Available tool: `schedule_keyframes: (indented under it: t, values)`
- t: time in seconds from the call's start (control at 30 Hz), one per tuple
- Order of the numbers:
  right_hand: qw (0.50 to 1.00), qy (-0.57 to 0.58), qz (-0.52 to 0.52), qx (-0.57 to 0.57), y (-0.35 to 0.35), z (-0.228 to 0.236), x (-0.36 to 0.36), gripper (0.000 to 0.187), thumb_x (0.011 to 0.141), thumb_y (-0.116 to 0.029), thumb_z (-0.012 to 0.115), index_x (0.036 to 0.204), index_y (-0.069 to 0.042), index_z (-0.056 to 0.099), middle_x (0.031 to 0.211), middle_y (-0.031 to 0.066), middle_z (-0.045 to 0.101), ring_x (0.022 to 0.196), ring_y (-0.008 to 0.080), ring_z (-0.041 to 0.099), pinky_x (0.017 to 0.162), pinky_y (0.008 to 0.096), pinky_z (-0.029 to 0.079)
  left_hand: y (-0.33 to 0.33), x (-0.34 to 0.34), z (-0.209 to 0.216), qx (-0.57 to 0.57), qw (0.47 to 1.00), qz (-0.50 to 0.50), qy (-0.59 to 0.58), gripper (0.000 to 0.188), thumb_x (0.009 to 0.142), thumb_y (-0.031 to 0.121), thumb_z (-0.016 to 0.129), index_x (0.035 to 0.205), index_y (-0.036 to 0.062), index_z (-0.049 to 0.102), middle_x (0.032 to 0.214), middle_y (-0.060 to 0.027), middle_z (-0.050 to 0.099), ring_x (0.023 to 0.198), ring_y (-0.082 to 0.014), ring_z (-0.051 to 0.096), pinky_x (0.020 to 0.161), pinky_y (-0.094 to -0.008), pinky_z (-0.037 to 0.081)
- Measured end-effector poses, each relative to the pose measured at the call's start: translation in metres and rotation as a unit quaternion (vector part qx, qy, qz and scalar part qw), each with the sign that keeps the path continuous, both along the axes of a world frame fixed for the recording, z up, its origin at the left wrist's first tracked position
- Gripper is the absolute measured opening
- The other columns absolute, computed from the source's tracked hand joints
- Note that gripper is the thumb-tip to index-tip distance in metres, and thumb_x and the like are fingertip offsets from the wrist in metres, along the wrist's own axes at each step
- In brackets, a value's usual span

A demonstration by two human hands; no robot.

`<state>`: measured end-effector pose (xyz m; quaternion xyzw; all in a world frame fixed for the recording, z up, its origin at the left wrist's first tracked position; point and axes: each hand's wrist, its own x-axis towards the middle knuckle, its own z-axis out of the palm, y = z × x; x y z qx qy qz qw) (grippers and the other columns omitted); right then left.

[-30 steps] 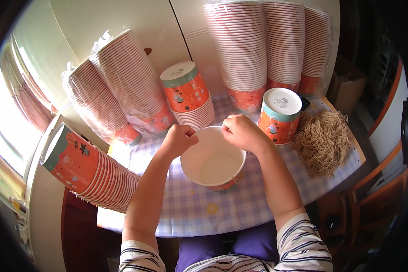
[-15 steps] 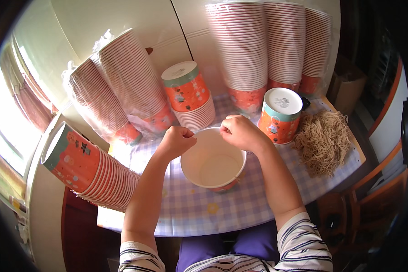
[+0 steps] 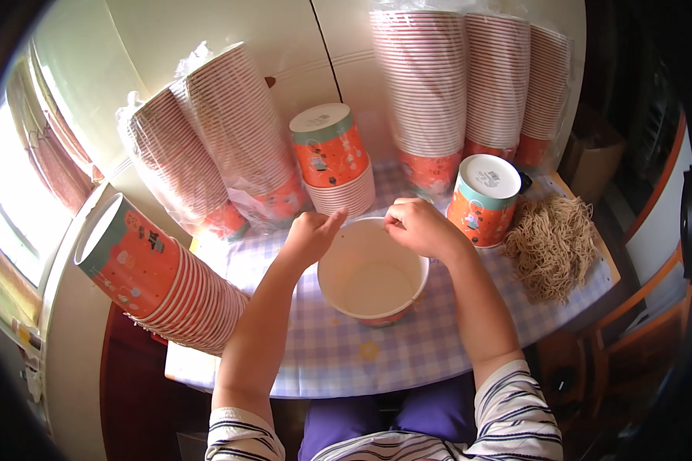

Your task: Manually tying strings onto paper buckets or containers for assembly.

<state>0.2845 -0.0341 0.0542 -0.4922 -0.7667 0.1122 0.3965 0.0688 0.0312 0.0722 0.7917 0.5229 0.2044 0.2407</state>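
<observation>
One paper bucket (image 3: 373, 284) stands mouth up on the check-covered tabletop (image 3: 407, 361), in front of the person. The left hand (image 3: 313, 233) is at the bucket's far left rim, its fingers curled inward; the right hand (image 3: 419, 224) is at the bucket's far right rim, its fingers drawn together as in a pinch. I cannot tell whether either set of fingers grips something thin, or whether they touch the rim.

To the bucket's right sits an upside-down bucket (image 3: 477, 211), with a heap of tan strings (image 3: 552, 250) farther right. Beyond the bucket are a short nested stack (image 3: 331, 157), two bagged stacks (image 3: 246, 131) to the far left and three bagged stacks (image 3: 496, 84) to the far right. To its left, a leaning stack (image 3: 161, 269) slants behind the left forearm (image 3: 261, 330).

Neither hand braces the bucket's base, so an uneven pull at its far rim could tip it, skid it over the cloth or crease its paper wall. A loose pinch could drop anything thin inside. The left forearm, swung outward, could knock the leaning stack; careless tugging at the heap could tangle the strings.
</observation>
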Motion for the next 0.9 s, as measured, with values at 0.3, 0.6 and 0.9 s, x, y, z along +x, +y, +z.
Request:
schedule_keyframes:
  t: [0.3, 0.6, 0.9]
  values:
    - [0.998, -0.03, 0.055, 0.001, -0.01, 0.032, -0.02, 0.012, 0.077, -0.011, 0.06, 0.079, -0.001, 0.065, 0.082, 0.012, 0.06, 0.079, 0.027, 0.061, 0.069, 0.0371, 0.049, -0.026, -0.049, -0.029, -0.276, 0.911, -0.054, -0.302, 0.022, 0.09, 0.018, 0.053, 0.089, -0.0013, 0.064, 0.07, -0.0013, 0.06, 0.054, -0.0074, 0.051, 0.049, -0.0214, 0.041]
    - [0.987, -0.029, 0.009, -0.156, -0.012, 0.016, -0.079, 0.016, 0.075, -0.017, 0.061, 0.078, -0.002, 0.066, 0.081, 0.0127, 0.061, 0.076, 0.0266, 0.06, 0.068, 0.0369, 0.048, -0.027, -0.061, -0.053, -0.222, 0.901, -0.096, -0.36, 0.017, 0.088, 0.011, 0.057, 0.095, -0.0025, 0.065, 0.073, -0.0017, 0.063, 0.061, -0.0068, 0.054, 0.055, -0.0209, 0.044]
    - [0.99, -0.031, -0.071, -0.116, -0.011, 0.014, -0.092, 0.016, 0.075, -0.017, 0.06, 0.068, -0.003, 0.063, 0.083, 0.0157, 0.062, 0.076, 0.0314, 0.061, 0.069, 0.0407, 0.048, -0.027, -0.061, -0.053, -0.181, 0.905, -0.094, -0.374, 0.018, 0.087, 0.01, 0.057, 0.098, -0.0015, 0.066, 0.079, -0.0011, 0.065, 0.064, -0.0062, 0.054, 0.058, -0.0215, 0.046]
